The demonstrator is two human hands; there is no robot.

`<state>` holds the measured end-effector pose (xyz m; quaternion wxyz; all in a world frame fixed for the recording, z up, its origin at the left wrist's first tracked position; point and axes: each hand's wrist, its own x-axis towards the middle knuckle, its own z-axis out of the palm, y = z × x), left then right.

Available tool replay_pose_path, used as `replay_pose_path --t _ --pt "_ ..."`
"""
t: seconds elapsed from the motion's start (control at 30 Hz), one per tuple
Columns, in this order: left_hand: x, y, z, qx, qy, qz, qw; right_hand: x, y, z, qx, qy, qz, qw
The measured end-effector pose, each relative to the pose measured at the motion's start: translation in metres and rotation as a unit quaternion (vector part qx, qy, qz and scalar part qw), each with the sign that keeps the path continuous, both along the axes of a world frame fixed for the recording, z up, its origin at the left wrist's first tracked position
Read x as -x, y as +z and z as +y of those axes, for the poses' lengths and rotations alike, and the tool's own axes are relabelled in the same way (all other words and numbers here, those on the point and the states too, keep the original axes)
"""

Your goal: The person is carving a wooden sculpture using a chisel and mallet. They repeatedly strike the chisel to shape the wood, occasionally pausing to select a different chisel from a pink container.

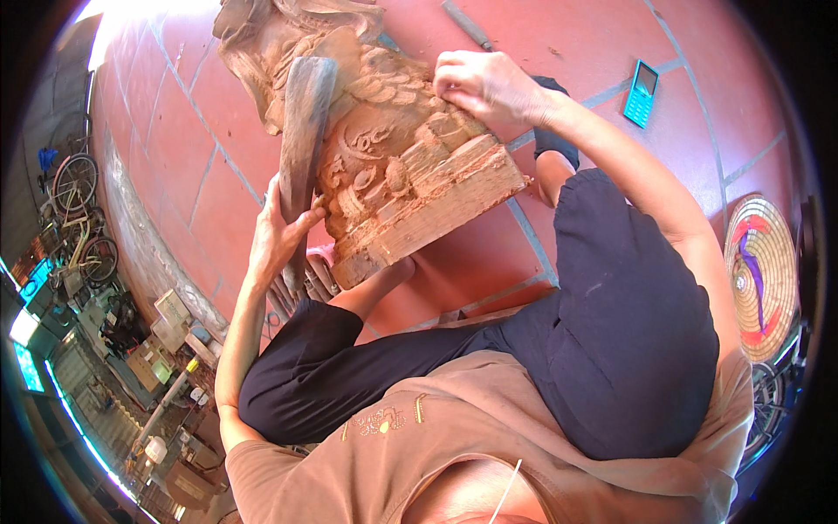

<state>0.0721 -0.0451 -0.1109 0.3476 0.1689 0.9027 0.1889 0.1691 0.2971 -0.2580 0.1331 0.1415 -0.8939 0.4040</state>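
Observation:
A carved wooden piece [384, 148] in brown wood, with scale-like relief and a flat sawn base edge, lies tilted in front of me. My left hand [284, 236] is wrapped round a long, flat wooden mallet [307, 122], which leans along the carving's left side. My right hand [484, 86] is at the carving's right edge, its fingers curled together against the wood. Whatever may be between those fingers is hidden. Just beyond this hand, a tool with a tapered wooden handle [467, 24] lies on the floor.
A blue-and-black keypad phone [642, 93] lies on the red tiled floor [602, 39]. At the right is a round woven tray [758, 278]. Several tool handles [321, 275] lie beside my leg. Bicycles [77, 185], boxes and clutter line the left side.

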Motion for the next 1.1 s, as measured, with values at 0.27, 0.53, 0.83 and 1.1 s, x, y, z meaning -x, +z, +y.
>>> replay_pose_path --t 0.27,0.53,0.83,1.1 --pt "0.000 0.000 0.002 -0.010 0.013 -0.017 1.000 0.018 -0.050 0.036 -0.184 -0.163 0.004 0.969" --pt "-0.001 -0.003 -0.002 -0.009 0.015 -0.009 1.000 -0.004 -0.003 0.003 0.355 0.039 -0.270 0.894" --pt "-0.001 -0.002 -0.001 -0.015 0.012 -0.010 1.000 -0.001 -0.037 0.014 0.075 -0.145 -0.211 0.964" --pt "-0.001 -0.002 0.001 0.003 0.008 -0.007 1.000 -0.041 -0.023 0.003 0.397 -0.050 -0.299 0.867"
